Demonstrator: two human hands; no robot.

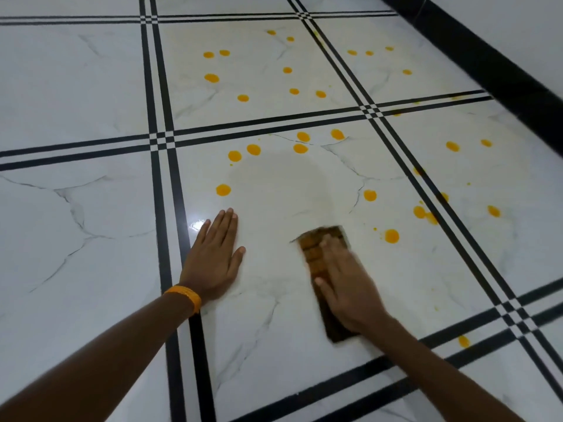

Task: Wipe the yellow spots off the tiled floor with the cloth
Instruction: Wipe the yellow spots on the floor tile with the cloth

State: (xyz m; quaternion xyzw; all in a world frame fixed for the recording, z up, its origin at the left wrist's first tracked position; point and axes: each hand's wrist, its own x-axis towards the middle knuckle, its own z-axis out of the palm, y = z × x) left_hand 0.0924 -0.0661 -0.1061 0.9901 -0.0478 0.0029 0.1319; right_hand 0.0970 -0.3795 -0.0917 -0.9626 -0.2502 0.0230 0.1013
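Head view shows the cloth [315, 249], brown and folded into a long narrow pad. It lies flat on the tiled floor [91, 86] under the right hand [344, 284]. This hand is blurred, but its fingers look stretched out and pressed down on top of the cloth, not curled around it. I judge the cloth to be light, thin and soft, with no stiffness of its own. If it is pushed from one edge it will probably fold or bunch, so the best hold is a flat palm on its middle, with the fingers spread toward the far end. It may be damp, and then it can smear the yellow liquid instead of lifting it. The glossy tiles seem slippery, so the pad should slide easily. To the left of the cloth, well apart from it, the left hand [213, 254] rests flat on the floor with straight fingers and holds nothing; it has an orange wristband [184, 295]. Just beyond the cloth there is a dull patch [280, 184] without spots, which looks already wiped. Around this patch and farther from the cloth many yellow spots [391, 236] remain, the nearest one just right of the cloth. Far beyond the cloth to the right a black band [487, 65] runs along the floor's edge.
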